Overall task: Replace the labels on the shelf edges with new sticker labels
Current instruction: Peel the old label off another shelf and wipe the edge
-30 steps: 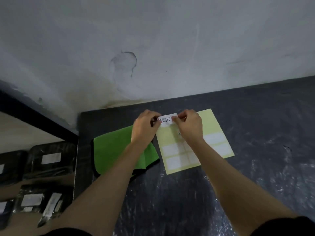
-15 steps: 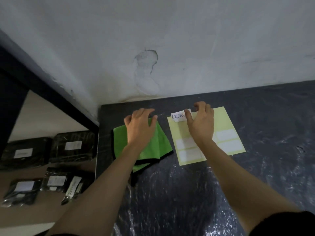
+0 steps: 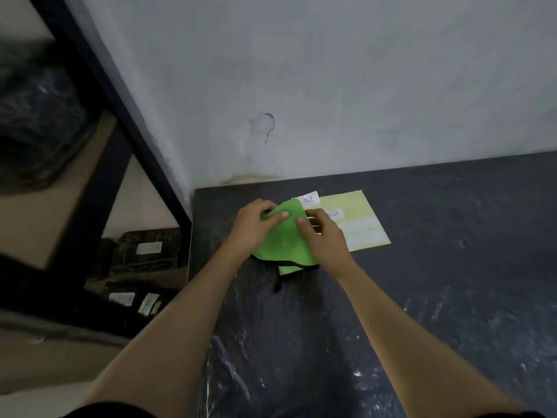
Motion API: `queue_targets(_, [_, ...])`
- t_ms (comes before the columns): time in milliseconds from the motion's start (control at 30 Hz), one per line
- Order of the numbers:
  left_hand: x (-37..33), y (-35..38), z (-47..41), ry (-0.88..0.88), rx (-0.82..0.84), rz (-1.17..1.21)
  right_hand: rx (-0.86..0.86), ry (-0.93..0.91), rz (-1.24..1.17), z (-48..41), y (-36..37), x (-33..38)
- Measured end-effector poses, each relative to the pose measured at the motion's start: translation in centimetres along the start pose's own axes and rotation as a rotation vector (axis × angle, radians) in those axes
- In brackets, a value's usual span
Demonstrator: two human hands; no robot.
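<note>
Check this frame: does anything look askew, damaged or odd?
A label reading "ECT" overhangs the sheet's far-left corner, off its grid, beside the cloth that the left hand and right hand hold. The wall has a curved mark and a brown stain at its base.

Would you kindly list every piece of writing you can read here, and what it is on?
"JECT": white sticker at far corner of the yellow sheet, start hidden by green cloth.
"ECT": second sticker on that sheet, start also hidden.
Package labels: too blurred to read.
</note>
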State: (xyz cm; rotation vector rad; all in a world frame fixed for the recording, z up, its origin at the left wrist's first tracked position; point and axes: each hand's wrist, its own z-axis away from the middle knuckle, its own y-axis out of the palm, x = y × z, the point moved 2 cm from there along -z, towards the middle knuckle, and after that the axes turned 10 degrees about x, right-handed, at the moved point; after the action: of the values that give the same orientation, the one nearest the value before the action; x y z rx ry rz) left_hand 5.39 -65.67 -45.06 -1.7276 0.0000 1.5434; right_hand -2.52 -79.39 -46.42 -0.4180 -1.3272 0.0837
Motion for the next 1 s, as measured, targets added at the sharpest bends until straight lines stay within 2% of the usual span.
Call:
queue_targets(133, [-3.7, -0.5, 6.2, 0.083, -0.043, 0.176, -0.003, -0.009, -0.123, 6.7, -1.2, 1.8])
queue_targets(300, [-6.9, -1.3, 17.0, 0.098, -0.15, 0.303, -0.032, -0.015, -0.314, 17.5, -0.8, 3.0])
queue_targets(433, [-7.6, -2.6, 25.8, 0.076, -0.207, 0.4, 0.06, 0.105, -0.449, 24.3, 1.2, 4.0])
queue_targets(533, [-7.0, -5.3, 30.6, 0.042, -0.244, 0.387, 0.159, 0.144, -0.448, 27.7, 3.7, 6.0])
queue_targets(767, [-1.7, -13.6, 36.3, -0.06, -0.224, 0.371, 0.1, 0.03, -0.523, 29.7, 12.6, 11.7])
queue_targets(900, [4.2, -18.8, 38.8, -0.083, -0.15, 0.36, 0.155, 0.005, -0.542, 28.9, 21.1, 13.8])
queue_targets(1000, [10.4, -23.6, 39.9, -0.117, -0.086, 0.243, 0.188, 0.041, -0.621, 27.6, 29.1, 14.6])
